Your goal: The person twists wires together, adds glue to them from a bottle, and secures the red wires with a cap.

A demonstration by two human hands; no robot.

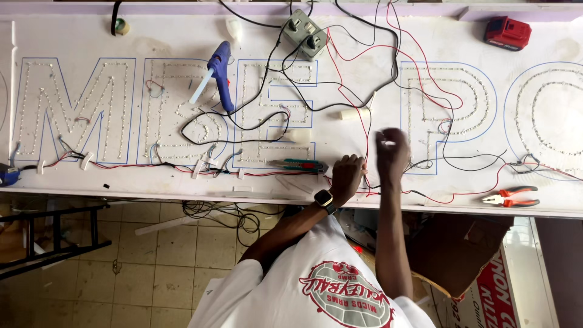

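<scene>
1. Red wire [366, 159] runs down the white sign board [91, 36] between the two hands, near the front edge of the tabletop [152, 195].
2. Left hand [346, 176], watch on its wrist, rests on the board; its fingers are curled closed at the red wire, apparently pinching it.
3. Right hand [392, 152] is raised just beside it and blurred; cannot tell how its fingers stand.
4. Utility knife [299, 164] lies just left of the left hand.
5. Red-handled pliers [513, 197] lie well to the right, at the edge.
6. Blue glue gun [215, 73] and grey socket block [305, 33] lie further back; a red battery pack [507, 32] sits at the far right corner.
</scene>
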